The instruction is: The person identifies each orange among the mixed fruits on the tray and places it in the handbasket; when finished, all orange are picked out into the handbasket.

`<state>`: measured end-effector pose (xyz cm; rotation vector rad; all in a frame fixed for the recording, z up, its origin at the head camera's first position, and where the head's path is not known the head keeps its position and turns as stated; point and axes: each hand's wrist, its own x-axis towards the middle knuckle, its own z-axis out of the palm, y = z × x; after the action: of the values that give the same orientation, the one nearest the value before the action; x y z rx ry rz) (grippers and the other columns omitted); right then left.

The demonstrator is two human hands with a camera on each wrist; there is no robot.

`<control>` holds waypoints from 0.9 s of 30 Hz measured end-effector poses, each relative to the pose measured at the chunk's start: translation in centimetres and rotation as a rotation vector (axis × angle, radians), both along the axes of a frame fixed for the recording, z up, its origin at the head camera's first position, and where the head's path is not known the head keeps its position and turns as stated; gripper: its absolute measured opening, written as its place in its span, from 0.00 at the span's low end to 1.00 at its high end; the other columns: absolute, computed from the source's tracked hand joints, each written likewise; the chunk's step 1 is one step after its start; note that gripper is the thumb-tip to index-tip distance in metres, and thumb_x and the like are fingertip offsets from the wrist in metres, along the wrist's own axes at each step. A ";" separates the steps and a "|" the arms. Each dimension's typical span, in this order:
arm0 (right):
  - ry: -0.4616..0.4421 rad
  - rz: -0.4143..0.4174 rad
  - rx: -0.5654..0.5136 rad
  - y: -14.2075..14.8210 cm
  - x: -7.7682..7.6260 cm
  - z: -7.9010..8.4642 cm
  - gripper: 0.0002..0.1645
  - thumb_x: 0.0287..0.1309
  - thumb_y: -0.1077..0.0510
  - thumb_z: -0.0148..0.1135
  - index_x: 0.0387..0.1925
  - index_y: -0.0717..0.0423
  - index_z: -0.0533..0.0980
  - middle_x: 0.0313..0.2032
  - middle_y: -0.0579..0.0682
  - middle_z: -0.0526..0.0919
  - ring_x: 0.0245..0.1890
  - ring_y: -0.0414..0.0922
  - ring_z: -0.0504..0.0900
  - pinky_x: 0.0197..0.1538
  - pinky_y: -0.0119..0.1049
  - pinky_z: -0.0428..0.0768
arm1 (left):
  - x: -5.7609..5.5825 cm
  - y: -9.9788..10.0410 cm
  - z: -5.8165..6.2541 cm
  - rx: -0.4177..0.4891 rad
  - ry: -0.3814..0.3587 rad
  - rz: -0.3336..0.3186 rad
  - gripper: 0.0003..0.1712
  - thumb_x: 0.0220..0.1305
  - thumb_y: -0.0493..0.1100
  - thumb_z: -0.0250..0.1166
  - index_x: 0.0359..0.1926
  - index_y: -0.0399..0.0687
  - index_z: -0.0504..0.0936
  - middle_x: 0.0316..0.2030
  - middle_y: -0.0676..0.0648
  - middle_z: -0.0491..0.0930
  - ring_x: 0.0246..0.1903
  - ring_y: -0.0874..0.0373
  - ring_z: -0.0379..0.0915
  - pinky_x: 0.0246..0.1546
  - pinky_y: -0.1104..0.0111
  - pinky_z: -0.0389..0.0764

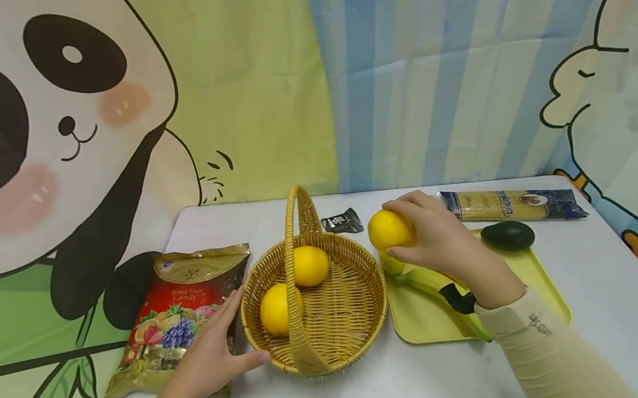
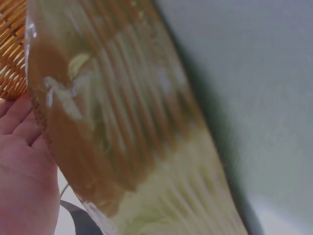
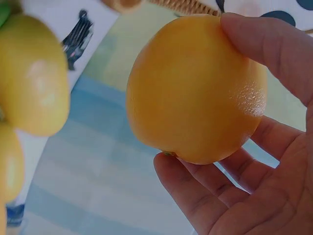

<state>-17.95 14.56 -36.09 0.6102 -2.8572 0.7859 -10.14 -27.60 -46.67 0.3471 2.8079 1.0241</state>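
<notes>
Bag of glossy red-and-gold plastic at nine o'clock from the round tan wicker basket; likely to slide if brushed. Left hand at eight o'clock, fingers outstretched, holding nothing, apparently at the rim. Could tip the basket by pressing too hard, rolling the two round yellow fruits inside. Right hand at two o'clock, thumb and fingers curved around a smooth yellow fruit over the pale-yellow rectangular tray. Could drop that fruit through a fingertip grasp on glossy skin, or strike the basket if swung low.
</notes>
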 end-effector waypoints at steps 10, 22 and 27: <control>-0.020 0.138 0.035 -4.6 -0.5 -0.2 0.43 0.52 0.51 0.82 0.68 0.51 0.76 0.61 0.54 0.77 0.59 0.54 0.78 0.60 0.52 0.83 | 0.0 0.0 0.0 0.012 -0.005 -0.002 0.70 0.52 0.70 0.77 0.85 0.62 0.45 0.83 0.38 0.50 0.79 0.27 0.50 0.68 0.24 0.60; -0.103 0.242 0.135 -8.9 -0.3 -2.0 0.42 0.53 0.47 0.81 0.68 0.51 0.76 0.62 0.52 0.77 0.61 0.51 0.77 0.63 0.46 0.81 | -0.1 0.0 -0.2 0.017 0.000 -0.008 0.69 0.54 0.67 0.78 0.85 0.62 0.45 0.83 0.37 0.50 0.79 0.27 0.49 0.68 0.23 0.60; -0.102 0.285 0.167 -10.0 -0.4 -2.4 0.41 0.52 0.48 0.80 0.67 0.51 0.77 0.61 0.52 0.78 0.58 0.49 0.77 0.59 0.43 0.82 | 0.0 0.0 -0.1 0.016 -0.007 -0.002 0.69 0.54 0.67 0.78 0.85 0.62 0.45 0.83 0.37 0.50 0.79 0.27 0.48 0.68 0.23 0.59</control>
<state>-18.30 4.59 -38.45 1.0459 -2.9897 0.6325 -10.12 -27.62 -46.81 0.3478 2.7938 1.0453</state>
